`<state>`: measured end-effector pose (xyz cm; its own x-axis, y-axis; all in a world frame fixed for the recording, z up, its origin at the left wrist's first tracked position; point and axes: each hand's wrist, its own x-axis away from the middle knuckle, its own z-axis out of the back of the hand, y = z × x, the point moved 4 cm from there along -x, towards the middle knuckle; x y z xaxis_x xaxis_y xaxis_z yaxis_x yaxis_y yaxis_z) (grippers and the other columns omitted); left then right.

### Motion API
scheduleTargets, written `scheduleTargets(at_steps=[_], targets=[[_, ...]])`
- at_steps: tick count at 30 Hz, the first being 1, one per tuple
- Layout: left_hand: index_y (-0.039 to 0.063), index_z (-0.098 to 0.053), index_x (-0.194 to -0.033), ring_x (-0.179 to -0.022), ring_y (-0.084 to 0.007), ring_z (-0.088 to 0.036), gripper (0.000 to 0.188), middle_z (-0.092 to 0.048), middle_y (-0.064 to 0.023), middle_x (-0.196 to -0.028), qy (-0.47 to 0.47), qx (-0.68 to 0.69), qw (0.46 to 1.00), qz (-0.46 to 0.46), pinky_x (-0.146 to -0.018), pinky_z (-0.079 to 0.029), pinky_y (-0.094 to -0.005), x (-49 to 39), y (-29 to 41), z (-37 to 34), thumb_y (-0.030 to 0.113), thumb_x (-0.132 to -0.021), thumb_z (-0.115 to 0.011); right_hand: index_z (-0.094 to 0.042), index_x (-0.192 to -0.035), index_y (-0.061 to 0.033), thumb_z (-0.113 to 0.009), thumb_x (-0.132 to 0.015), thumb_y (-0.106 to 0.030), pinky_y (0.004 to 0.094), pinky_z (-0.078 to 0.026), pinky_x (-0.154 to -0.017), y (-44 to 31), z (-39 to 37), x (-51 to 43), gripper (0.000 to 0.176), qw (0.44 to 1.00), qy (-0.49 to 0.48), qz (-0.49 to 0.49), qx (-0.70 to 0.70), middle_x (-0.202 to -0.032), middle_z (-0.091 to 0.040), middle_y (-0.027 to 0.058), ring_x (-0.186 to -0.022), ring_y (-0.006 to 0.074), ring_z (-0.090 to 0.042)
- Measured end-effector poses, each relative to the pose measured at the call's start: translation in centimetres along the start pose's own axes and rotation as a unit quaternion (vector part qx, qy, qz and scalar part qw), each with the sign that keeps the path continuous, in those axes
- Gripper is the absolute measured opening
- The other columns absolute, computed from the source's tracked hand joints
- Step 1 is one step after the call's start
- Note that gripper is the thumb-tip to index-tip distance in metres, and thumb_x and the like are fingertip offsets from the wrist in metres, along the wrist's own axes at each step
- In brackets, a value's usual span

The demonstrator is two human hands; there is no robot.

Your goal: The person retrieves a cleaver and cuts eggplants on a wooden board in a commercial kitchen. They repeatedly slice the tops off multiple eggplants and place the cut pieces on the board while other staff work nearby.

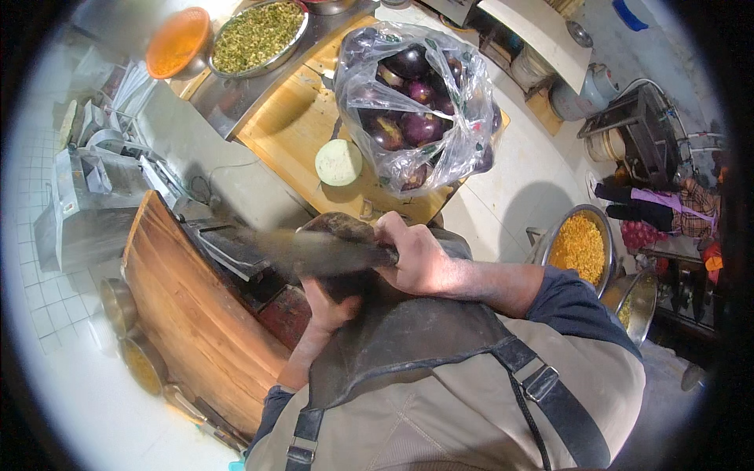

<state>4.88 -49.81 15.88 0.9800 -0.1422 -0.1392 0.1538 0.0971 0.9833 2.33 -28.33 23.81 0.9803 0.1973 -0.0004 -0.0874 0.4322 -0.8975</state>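
Observation:
My right hand [412,253] is closed on the handle end of a broad kitchen knife [318,252], its blade blurred and pointing left in front of my apron [412,335]. Below the blade is my left hand [330,306], thumb showing; its fingers are hidden, so I cannot tell what it holds. A dark brown, rough object [339,225] shows just beyond the blade. Past it, a pale green round vegetable piece [339,162] rests on a yellow wooden board [280,129]. Dark purple eggplants [421,128] fill a clear plastic bag [359,94] on the same board.
At the far left stand a bowl of chopped greens [256,38] and an orange colander [177,44]. A large wooden board [200,318] leans at my left. Metal basins, one with yellow chopped food [577,250], stand right. A gas cylinder [580,94] and a person [665,203] are farther right.

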Motion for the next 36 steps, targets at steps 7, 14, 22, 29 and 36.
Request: scheduleTargets(at_steps=[7,14,22,29,36], targets=[[-0.003,0.005,-0.168,-0.158,-0.0397,-0.022,0.159,-0.024,-0.0256,-0.167,-0.013,-0.120,0.990,-0.070,-0.130,-0.018,-0.0511,-0.7,0.2,0.9,0.062,-0.061,-0.094,-0.046,-0.121,-0.0010,-0.080,-0.096,-0.019,0.0471,-0.059,-0.073,-0.4,1.1,0.0,0.046,0.996,0.018,0.014,-0.083,-0.087,-0.074,0.0211,-0.088,0.0429,-0.077],[0.009,0.008,-0.171,-0.147,-0.0315,-0.043,0.152,-0.036,-0.0160,-0.163,-0.036,0.114,0.986,0.120,-0.123,-0.036,-0.0486,-0.2,1.0,-0.5,0.066,-0.072,-0.091,-0.035,-0.153,-0.0016,-0.083,-0.087,-0.009,0.0401,-0.058,-0.076,0.4,2.7,1.9,0.082,0.997,-0.052,0.050,-0.027,-0.089,-0.075,0.0168,-0.081,0.0359,-0.076],[0.005,-0.028,-0.161,-0.138,-0.0230,-0.052,0.069,-0.052,-0.0133,-0.150,-0.169,0.103,0.976,0.095,-0.116,-0.045,-0.0407,-3.4,4.6,0.6,0.021,-0.106,-0.066,-0.032,-0.161,-0.0014,-0.082,-0.088,-0.011,0.0397,-0.060,-0.083,-1.0,2.7,1.7,0.088,0.990,-0.094,0.087,-0.064,-0.104,-0.079,0.0206,-0.094,0.0383,-0.079],[0.004,-0.032,-0.157,-0.136,-0.0237,-0.054,0.082,-0.053,-0.0144,-0.149,-0.153,0.107,0.972,0.140,-0.115,-0.046,-0.0412,-3.2,5.7,0.5,0.013,-0.093,-0.082,-0.035,-0.159,-0.0038,-0.076,-0.084,-0.004,0.0496,-0.062,-0.087,-2.5,3.0,2.7,0.085,0.990,-0.106,0.061,-0.064,-0.109,-0.075,0.0260,-0.102,0.0456,-0.074],[0.005,-0.026,-0.159,-0.139,-0.0253,-0.052,0.099,-0.047,-0.0157,-0.152,-0.101,0.139,0.973,0.152,-0.118,-0.044,-0.0431,-2.4,4.6,1.1,0.022,-0.085,-0.091,-0.039,-0.157,-0.0015,-0.077,-0.082,-0.005,0.0497,-0.062,-0.082,-4.0,3.9,3.4,0.084,0.990,-0.109,0.075,-0.049,-0.114,-0.073,0.0266,-0.101,0.0453,-0.074]])
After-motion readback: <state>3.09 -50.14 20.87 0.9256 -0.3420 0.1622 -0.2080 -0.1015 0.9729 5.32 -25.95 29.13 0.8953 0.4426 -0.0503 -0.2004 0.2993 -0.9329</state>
